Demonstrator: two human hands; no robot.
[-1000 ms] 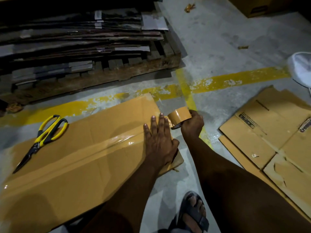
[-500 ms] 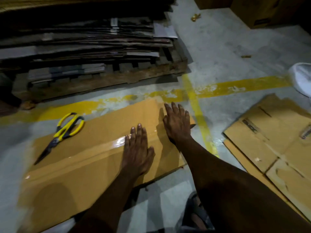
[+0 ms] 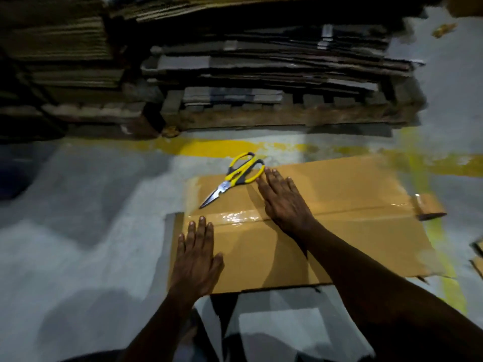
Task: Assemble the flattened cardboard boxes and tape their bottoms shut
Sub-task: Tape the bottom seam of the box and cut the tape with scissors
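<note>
Matt brown cardboard box (image 3: 300,246) — glossy tape strip (image 3: 240,218); scissors (image 3: 235,176) of shiny metal, yellow plastic; rough wooden pallet (image 3: 274,117).

- The cardboard box (image 3: 339,246) is laid flat on the floor (image 3: 91,231).
- The scissors (image 3: 235,176) are placed on the box's far left corner, with the handles at its far edge.
- A tape strip (image 3: 235,218) is run along the box's middle seam, and the tape roll (image 3: 428,206) is set at the box's right edge.
- The left hand (image 3: 198,254) is laid flat on the box's near left part.
- The right hand (image 3: 285,202) is laid across the strip, with its fingertips just beside the scissors' handles.
- Behind the box, 1 painted line (image 3: 209,147) and then a pallet (image 3: 287,118) are found.
</note>
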